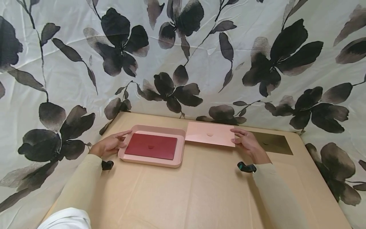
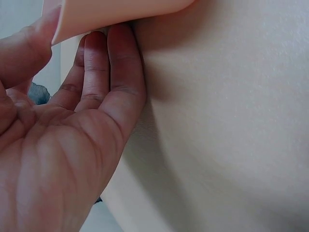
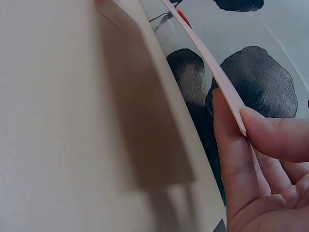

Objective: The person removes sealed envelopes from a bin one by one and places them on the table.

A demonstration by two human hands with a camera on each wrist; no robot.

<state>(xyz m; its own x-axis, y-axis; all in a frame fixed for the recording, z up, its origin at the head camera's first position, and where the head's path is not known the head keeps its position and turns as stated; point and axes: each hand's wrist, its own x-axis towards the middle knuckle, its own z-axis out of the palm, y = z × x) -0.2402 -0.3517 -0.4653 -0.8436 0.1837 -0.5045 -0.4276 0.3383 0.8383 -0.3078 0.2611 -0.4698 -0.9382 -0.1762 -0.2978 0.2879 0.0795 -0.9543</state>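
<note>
A pink tray (image 1: 152, 163) sits on the left part of the table, with a dark red envelope (image 1: 160, 147) lying flat in it. My left hand (image 1: 110, 144) holds the tray's left rim; in the left wrist view the thumb is at the rim and the fingers (image 2: 123, 72) reach underneath. To the tray's right, a light pink envelope (image 1: 210, 128) is raised off the table, its left end close to the tray's rim. Pinching its right end between thumb and fingers is my right hand (image 1: 247, 141). The pink envelope's edge (image 3: 212, 63) and its shadow appear in the right wrist view.
An olive-gold envelope (image 1: 271, 143) lies on the table (image 1: 200, 190) at the right, partly behind my right hand. Floral cloth (image 1: 217, 79) hangs behind the table and down both sides. Each wrist wears a dark band.
</note>
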